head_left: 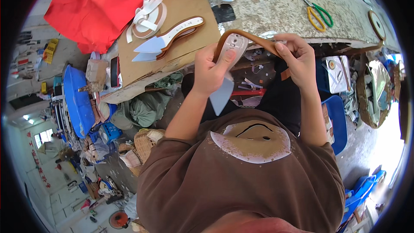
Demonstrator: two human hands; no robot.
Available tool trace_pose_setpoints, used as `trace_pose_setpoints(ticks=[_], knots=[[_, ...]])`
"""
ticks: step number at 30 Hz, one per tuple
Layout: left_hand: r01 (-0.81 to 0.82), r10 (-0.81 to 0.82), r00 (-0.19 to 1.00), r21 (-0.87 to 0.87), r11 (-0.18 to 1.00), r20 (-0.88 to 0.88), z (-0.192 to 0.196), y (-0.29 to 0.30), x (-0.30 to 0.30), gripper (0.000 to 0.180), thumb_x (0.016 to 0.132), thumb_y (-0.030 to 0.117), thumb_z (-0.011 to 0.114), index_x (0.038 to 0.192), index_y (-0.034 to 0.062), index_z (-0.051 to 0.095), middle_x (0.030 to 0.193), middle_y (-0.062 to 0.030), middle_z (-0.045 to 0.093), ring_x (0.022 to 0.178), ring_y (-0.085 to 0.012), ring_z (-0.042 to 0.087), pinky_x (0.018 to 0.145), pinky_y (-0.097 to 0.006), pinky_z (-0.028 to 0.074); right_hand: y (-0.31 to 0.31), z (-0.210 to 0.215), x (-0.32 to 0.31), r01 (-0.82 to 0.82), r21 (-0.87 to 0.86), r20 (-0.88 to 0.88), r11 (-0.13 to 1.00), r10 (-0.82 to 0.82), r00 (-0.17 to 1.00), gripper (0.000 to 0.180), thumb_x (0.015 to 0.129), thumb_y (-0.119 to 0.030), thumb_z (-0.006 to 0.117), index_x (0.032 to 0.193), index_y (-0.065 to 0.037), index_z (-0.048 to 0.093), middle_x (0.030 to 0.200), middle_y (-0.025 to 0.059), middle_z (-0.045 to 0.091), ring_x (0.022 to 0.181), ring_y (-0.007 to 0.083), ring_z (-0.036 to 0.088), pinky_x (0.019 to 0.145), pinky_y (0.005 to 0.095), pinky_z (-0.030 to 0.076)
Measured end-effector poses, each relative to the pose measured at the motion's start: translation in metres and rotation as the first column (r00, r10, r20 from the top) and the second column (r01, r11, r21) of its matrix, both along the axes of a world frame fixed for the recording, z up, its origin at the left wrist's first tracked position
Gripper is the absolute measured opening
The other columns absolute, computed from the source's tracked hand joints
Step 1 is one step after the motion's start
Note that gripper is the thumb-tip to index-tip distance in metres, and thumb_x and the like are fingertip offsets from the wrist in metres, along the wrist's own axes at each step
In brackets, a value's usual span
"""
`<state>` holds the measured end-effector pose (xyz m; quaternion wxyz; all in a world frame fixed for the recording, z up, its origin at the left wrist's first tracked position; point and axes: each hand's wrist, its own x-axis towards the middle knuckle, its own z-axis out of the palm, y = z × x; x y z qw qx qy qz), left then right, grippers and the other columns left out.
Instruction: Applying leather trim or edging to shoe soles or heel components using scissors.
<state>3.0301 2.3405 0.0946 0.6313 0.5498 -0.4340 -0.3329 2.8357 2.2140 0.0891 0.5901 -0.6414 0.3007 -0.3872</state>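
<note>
Both hands are raised off the worktop point(276, 14), at the middle of its front edge. The left hand point(210, 71) is closed on a pale sole point(222, 97); the thumb lies across its upper face and points toward the rounded end, the fingers mostly hidden behind. The sole is held in the air, blue-grey tip directed down toward the person's body. A brown strip point(253, 38) arches round the rounded end and runs to the right hand point(299, 58), which pinches it between thumb and bent forefinger, forearm near upright. Whether the strip is fixed to the sole cannot be told.

On the worktop, a cardboard sheet point(185, 4) reaches the front edge at left and carries overlapping soles point(179, 30) and a white strap bundle point(148, 15). Scissors point(311, 6) lie toward the right end, handles facing the front edge.
</note>
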Motion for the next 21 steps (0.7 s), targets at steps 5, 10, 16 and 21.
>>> trace_pose_setpoints(ticks=[5,10,16,21], knots=[[-0.147,0.138,0.981,-0.060,0.987,-0.134,-0.001,-0.001,0.002,0.024,0.097,0.024,0.062,0.090,0.0013,0.064,0.079,0.0044,0.060,0.072,-0.0017,0.049,0.063,-0.020,0.039,0.009,0.006,0.034,-0.050,0.070,0.175,0.996,0.037,0.984,0.011,0.090,-0.011,0.069,0.092,-0.001,0.065,0.069,-0.0043,0.061,0.060,-0.0008,0.043,0.054,0.0173,0.030],[-0.294,0.256,0.933,-0.123,0.948,-0.254,0.010,-0.004,-0.006,0.024,0.099,0.024,0.059,0.092,0.0012,0.063,0.082,0.0043,0.060,0.072,-0.0019,0.049,0.063,-0.021,0.040,0.044,0.015,0.072,-0.076,0.030,0.102,0.997,0.072,0.992,0.009,0.089,-0.009,0.069,0.088,0.000,0.066,0.062,-0.0056,0.057,0.057,-0.0008,0.042,0.051,0.0182,0.031],[-0.454,0.398,0.846,-0.091,0.886,-0.354,0.008,-0.010,-0.014,0.022,0.098,0.022,0.060,0.101,0.0000,0.063,0.090,0.0011,0.064,0.080,-0.0033,0.054,0.068,-0.022,0.045,0.045,0.035,0.087,-0.106,-0.188,-0.168,0.976,0.074,0.983,0.010,0.087,-0.006,0.069,0.086,0.000,0.062,0.060,0.0038,0.058,0.054,0.0060,0.046,0.054,0.0212,0.039],[-0.263,0.275,0.868,0.087,0.961,-0.415,0.016,-0.003,-0.001,0.025,0.089,0.016,0.070,0.107,-0.0016,0.066,0.093,-0.0038,0.068,0.083,-0.0081,0.062,0.072,-0.025,0.050,0.040,0.029,0.090,-0.140,-0.464,-0.153,0.875,0.077,0.985,0.012,0.083,-0.007,0.071,0.083,-0.001,0.060,0.075,0.0111,0.055,0.061,0.0221,0.057,0.055,0.0319,0.045]])
